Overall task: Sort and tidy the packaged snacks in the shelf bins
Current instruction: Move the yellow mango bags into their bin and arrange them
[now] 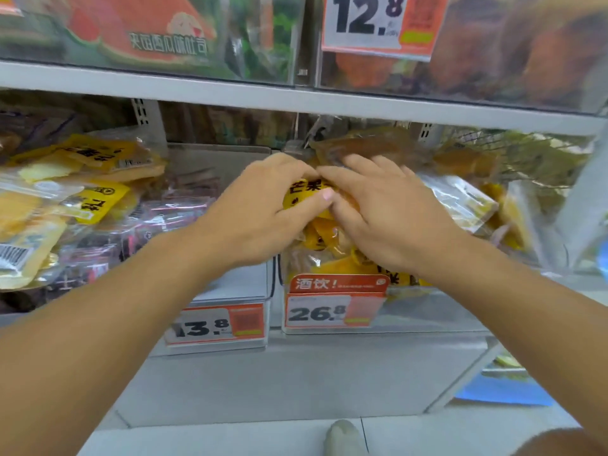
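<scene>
The yellow-labelled clear plastic packet of dried mango (307,195) at frame centre, in the clear bin (411,311) priced 26.8, was best squared flat before being released. It was pinched by the left hand (266,209); the right hand (378,212) was laid spread across it.

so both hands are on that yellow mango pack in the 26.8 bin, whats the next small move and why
Probably press the yellow mango pack down flat into the clear bin. The left hand and right hand both rest on it, and it sits high on the pile.
</scene>
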The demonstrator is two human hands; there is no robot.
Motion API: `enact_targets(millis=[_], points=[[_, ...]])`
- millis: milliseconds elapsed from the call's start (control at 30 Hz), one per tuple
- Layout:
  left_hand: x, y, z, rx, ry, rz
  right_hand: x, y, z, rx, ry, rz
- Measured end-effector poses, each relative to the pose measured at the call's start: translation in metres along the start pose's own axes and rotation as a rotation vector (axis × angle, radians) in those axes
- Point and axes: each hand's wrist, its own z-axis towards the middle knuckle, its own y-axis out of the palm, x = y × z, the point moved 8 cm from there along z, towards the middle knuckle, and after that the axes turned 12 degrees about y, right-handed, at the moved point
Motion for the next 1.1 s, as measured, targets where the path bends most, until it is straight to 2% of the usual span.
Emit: enact_targets(millis=[100, 233, 300, 400, 567, 667, 800, 900, 1000, 1100], points=[[0.010, 0.006, -0.007, -0.083, 0.046, -0.056, 0.008, -0.010, -0.001, 0.184, 0.043, 0.266], [0.025, 0.025, -0.012, -0.163, -0.045, 0.112, 0.030, -0.031, -0.009, 0.382, 0.143, 0.540], [0.025, 0.031, -0.012, -0.134, -0.125, 0.141, 0.043, -0.037, -0.014, 0.320, 0.244, 0.553], [0.026, 0.029, -0.010, -0.072, -0.132, 0.123, 0.056, -0.035, -0.023, 0.098, 0.325, 0.478], [0.033, 0.024, -0.008, -0.087, -0.124, 0.136, 0.058, -0.026, -0.029, -0.192, 0.247, 0.489], [0.035, 0.023, -0.007, -0.102, -0.150, 0.122, 0.064, -0.024, -0.028, -0.205, 0.291, 0.625], [0.034, 0.011, -0.009, 0.072, -0.136, -0.045, 0.052, -0.013, -0.025, -0.290, 0.267, 0.884], [0.028, 0.005, -0.014, 0.116, -0.179, -0.101, 0.045, -0.006, -0.021, -0.322, 0.234, 0.974], [0.026, 0.002, -0.018, 0.102, -0.177, -0.112, 0.045, -0.007, -0.020, -0.285, 0.221, 0.956], [0.027, 0.005, -0.018, -0.002, -0.133, -0.096, 0.046, -0.011, -0.018, -0.211, 0.198, 0.920]])
